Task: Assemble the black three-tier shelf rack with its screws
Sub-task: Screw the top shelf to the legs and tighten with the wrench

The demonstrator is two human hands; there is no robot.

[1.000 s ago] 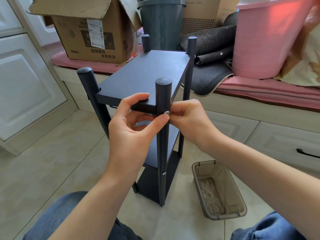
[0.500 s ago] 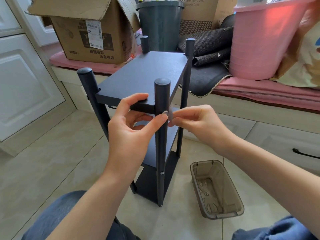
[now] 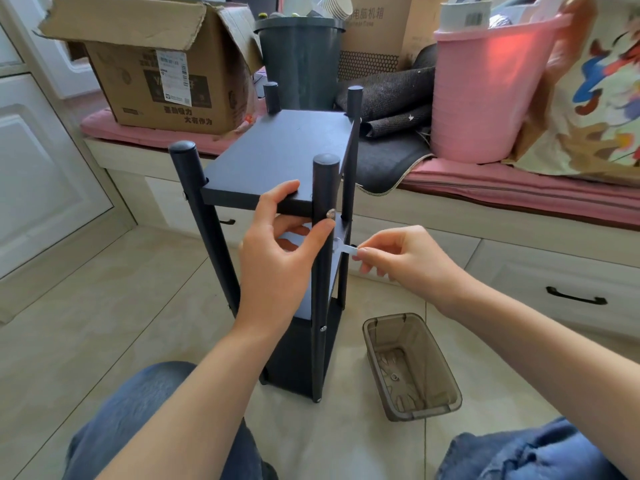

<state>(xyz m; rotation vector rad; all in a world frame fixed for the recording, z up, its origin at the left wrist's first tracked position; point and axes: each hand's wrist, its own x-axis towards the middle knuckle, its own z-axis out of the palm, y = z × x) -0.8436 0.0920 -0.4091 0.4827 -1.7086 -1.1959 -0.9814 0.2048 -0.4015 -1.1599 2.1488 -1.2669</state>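
While the black rack stands upright on the tiled floor between your knees, your left hand steadies it at the near right post: the fingers curl over the front edge of the top shelf and the thumb presses against the post just below a screw that sits in its side at top-shelf height. Your right hand is just to the right of that post, apart from it, with thumb and forefinger pinching the end of a small flat wrench whose round head points toward the post, a little below the screw; the other fingers are curled under. Lower on the same post a second screw head shows near the bottom shelf. A clear brown plastic tray lies on the floor to the right of the rack, with a small washer-like part or two in it. Behind the rack, on a pink cushioned bench, sit a cardboard box, a dark bin and a pink bucket.
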